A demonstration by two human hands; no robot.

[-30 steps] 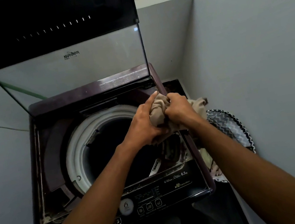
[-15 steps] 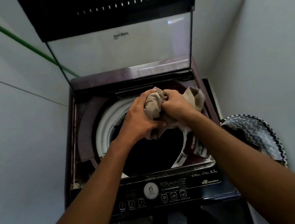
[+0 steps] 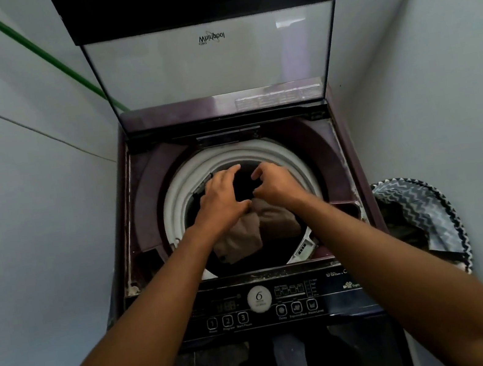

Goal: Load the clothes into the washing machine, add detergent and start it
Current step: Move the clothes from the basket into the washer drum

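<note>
Beige cloth [image 3: 245,237], bunched, down inside the dark drum of the top-loading washing machine [image 3: 324,148], toward the near side of the white tub ring [image 3: 176,187]. Left hand [image 3: 220,201] and right hand [image 3: 273,187] both over the drum opening, side by side, just above the cloth. Fingers [image 3: 229,173] of the left hand loosely spread and lightly bent, gripping nothing; those of the right hand loosely curled, likewise empty. Cannot tell whether either palm brushes the fabric below. Glass lid [image 3: 212,59] upright at the far edge of the machine. Control panel [image 3: 260,305] along the near edge, buttons and round badge visible. Zigzag-patterned laundry basket [image 3: 422,209] just beside the machine's right side. Green hose [image 3: 43,53] slanting down the left wall.
</note>
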